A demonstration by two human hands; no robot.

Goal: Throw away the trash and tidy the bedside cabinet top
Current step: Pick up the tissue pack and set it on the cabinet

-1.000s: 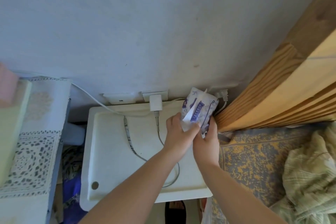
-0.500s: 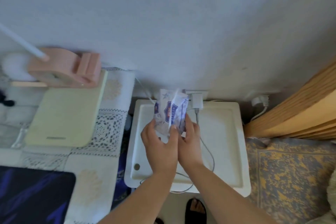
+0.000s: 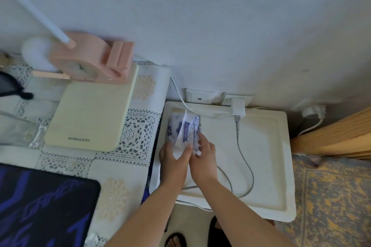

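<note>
One tissue pack [image 3: 183,129] at back-left corner of cabinet top [image 3: 267,158], long axis front-to-back, one tissue poking toward wall; left hand [image 3: 174,161] and right hand [image 3: 202,157] both pinch its near end, fingers curled; two cables [image 3: 244,152], possibly more.

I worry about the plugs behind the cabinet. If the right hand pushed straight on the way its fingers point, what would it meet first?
The tissue pack, which the right hand already touches. Past it probably the white cable and the wall socket, though depth is unclear.
</note>
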